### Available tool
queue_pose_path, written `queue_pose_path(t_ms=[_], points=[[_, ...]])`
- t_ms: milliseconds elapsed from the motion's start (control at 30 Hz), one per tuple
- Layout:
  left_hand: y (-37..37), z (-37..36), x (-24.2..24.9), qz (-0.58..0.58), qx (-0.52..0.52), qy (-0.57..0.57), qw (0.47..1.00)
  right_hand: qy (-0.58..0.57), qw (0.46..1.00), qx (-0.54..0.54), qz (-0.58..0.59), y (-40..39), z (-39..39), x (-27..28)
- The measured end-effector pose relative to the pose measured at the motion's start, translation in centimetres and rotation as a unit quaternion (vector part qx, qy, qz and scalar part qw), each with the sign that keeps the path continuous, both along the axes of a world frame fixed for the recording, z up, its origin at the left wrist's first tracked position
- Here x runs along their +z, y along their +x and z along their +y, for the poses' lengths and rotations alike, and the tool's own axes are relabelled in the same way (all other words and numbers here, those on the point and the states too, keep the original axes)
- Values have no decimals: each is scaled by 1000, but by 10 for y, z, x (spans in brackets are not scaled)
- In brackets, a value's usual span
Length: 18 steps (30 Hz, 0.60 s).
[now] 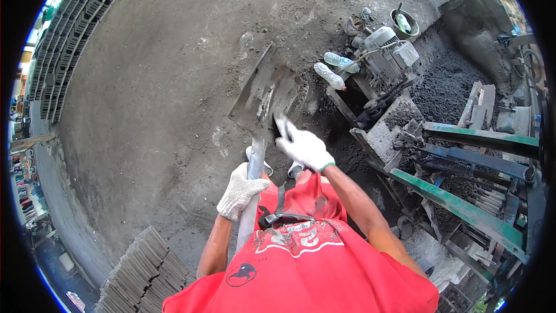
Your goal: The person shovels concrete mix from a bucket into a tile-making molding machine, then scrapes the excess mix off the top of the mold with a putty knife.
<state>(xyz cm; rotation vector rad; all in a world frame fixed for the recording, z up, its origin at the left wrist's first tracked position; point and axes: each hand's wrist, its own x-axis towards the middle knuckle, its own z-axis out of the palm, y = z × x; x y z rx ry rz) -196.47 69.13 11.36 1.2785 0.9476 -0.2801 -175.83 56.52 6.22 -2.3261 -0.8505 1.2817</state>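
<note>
My left hand (240,190), in a white knitted glove, is wrapped round the grey shaft of a shovel (255,165). The shovel's blade (255,95) is raised in front of me, its metal worn and smeared with grey dirt. Also gloved, my right hand (305,149) is close to the lower right edge of the blade. Its fingers are bent and slightly blurred, pinched near a thin dark edge. Whether that edge is a separate flat piece or part of the blade, I cannot make out.
To the right stands a machine with green rails (457,206) and an electric motor (382,43). Two plastic bottles (330,75) lie beside it, near a bucket (404,23). Dark grit (446,81) is heaped behind. Stacked grey slabs (145,269) are at the lower left.
</note>
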Motion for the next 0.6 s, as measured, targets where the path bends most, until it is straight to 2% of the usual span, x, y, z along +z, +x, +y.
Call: queue_pose_path(t_ms=[33,100,167,233,300,367,400,433,467,533,567,600], points=[[1,-2,1,-4,-4,1,1000,-18,999,-30,-32,15,7,-6],[-2,-3,5,-15,-17,7,1000,35,990,-89,-104,45,3,-59],[-4,-3,1,-19,-20,13,1000,13,994,-75,-75,42,-6,-51],[-5,-4,-1,-25,-37,34,998,-19,999,-25,-27,21,-17,-24],[-2,-3,-4,-35,-52,62,996,52,996,48,-49,-11,-37,-42],[-2,-2,-3,-27,-45,46,998,28,991,85,-100,0,-49,-48],[-3,-3,-3,-22,-42,37,998,22,990,36,-133,15,-46,-43],[-3,-3,-1,-21,-51,35,998,37,984,-29,-171,34,-48,-71],[-4,-3,1,-20,-59,36,997,10,983,-138,-124,55,-37,-37],[-4,0,0,-19,-86,63,994,60,972,-227,23,94,-43,-14],[-6,1,-6,-18,-106,86,990,78,954,-274,92,113,-45,-3],[-6,-1,-8,-18,-125,107,986,154,920,-324,159,121,-49,3]])
